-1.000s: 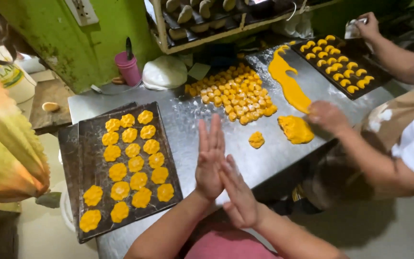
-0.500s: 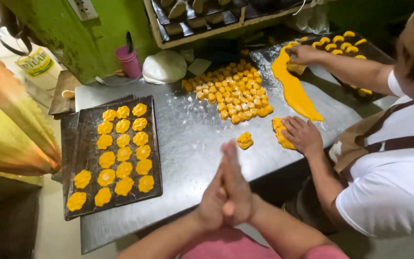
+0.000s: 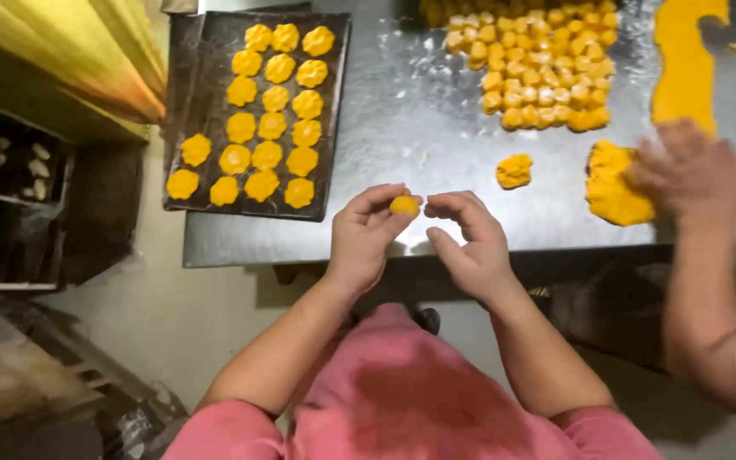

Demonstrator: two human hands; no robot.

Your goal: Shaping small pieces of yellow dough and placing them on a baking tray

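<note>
My left hand (image 3: 366, 232) pinches a small round ball of yellow dough (image 3: 404, 204) between thumb and fingertips, just over the near edge of the steel table (image 3: 402, 128). My right hand (image 3: 470, 243) hovers beside it, fingers curled, its fingertips close to the ball. A dark baking tray (image 3: 334, 94) to the left carries several flower-shaped yellow dough pieces (image 3: 267, 158). One loose dough lump (image 3: 514, 170) lies on the table beyond my right hand.
Another person's hand (image 3: 687, 175), blurred, rests on a larger dough lump (image 3: 611, 192) at the right. Several cut dough cubes (image 3: 538, 72) cover the far table, beside a long flat dough strip (image 3: 683, 64). Yellow cloth (image 3: 70, 51) hangs at the upper left.
My palms, pressed together and rolling before, have come apart; the rolled dough ball now sits in my left fingertips. The view has tilted down toward the table's near edge.
</note>
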